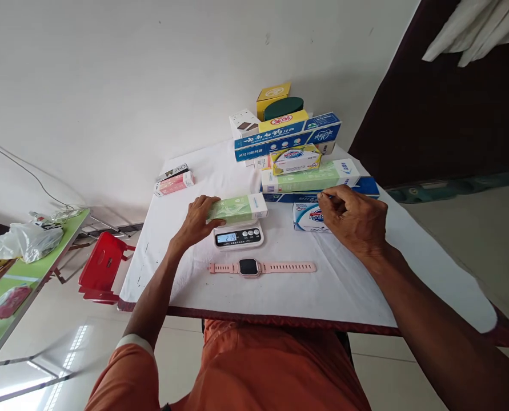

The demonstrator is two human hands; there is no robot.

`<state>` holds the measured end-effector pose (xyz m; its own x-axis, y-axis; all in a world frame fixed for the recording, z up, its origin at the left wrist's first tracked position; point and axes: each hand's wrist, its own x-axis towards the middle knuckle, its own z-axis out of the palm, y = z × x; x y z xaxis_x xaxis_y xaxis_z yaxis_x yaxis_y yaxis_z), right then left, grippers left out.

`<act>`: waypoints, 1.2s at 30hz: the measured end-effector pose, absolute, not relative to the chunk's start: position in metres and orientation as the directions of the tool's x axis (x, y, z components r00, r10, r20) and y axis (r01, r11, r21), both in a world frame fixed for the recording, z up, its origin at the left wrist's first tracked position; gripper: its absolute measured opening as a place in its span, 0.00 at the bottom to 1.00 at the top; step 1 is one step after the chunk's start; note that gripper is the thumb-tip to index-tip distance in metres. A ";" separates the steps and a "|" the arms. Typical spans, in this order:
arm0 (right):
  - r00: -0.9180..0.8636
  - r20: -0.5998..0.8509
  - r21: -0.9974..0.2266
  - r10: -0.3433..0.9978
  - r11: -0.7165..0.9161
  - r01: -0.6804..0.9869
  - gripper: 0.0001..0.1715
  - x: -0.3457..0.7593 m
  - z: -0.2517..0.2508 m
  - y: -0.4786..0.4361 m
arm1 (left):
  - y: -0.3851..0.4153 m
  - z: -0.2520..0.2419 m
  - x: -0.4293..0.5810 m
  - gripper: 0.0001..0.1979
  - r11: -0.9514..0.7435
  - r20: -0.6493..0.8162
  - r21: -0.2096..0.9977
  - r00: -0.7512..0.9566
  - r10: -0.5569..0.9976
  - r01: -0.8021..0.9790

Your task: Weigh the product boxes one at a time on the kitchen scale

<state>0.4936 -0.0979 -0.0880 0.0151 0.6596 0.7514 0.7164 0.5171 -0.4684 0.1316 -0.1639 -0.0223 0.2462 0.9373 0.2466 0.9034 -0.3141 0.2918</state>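
My left hand [200, 221] grips the left end of a light green and white toothpaste box [239, 209]. The box lies across the top of a small white kitchen scale [239, 235], whose lit display appears to read 219. To the right, my right hand [355, 218] is curled with thumb and fingertips pressed together; whatever they hold, if anything, is hidden. It partly covers a white and blue soap box [308, 218]. In front of the scale, a pink-strapped smartwatch [249, 267] is stretched out flat.
Behind my right hand are stacked a second green box [309, 177], a yellow and white soap box [296, 160] and blue toothpaste boxes [288, 137]. A pink box [175, 184] lies at the table's left. A red chair [104, 265] stands beside the white-covered table [280, 302].
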 end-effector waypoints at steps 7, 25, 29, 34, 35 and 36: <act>0.010 0.742 -0.474 0.671 0.513 0.716 0.12 0.490 -0.090 -0.098 | -0.137 0.010 0.038 0.28 -0.094 0.413 0.303 -0.042 0.910 0.948; 0.026 0.732 -0.495 0.681 0.505 0.707 0.15 0.492 -0.084 -0.100 | -0.057 0.029 -0.016 0.38 0.323 0.156 0.300 -0.380 0.912 0.898; 0.025 0.734 -0.503 0.678 0.519 0.691 0.16 0.491 -0.080 -0.102 | -0.050 0.052 0.029 0.47 0.084 0.331 0.372 -0.217 0.918 0.924; 0.037 0.745 -0.510 0.666 0.533 0.675 0.15 0.491 -0.077 -0.103 | -0.018 0.072 0.120 0.44 -0.393 0.461 0.316 0.222 0.859 0.863; 0.043 0.754 -0.508 0.656 0.540 0.671 0.15 0.491 -0.077 -0.103 | -0.010 0.072 0.140 0.43 -0.447 0.458 0.299 0.284 0.842 0.843; 0.051 0.763 -0.506 0.645 0.546 0.667 0.15 0.491 -0.076 -0.103 | -0.002 0.071 0.158 0.43 -0.477 0.444 0.278 0.329 0.833 0.834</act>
<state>0.4914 -0.1029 -0.0757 0.0511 0.6446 0.7628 0.6672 0.5463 -0.5064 0.1579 -0.0020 0.0709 0.3287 0.8333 0.4444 0.8337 -0.4772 0.2781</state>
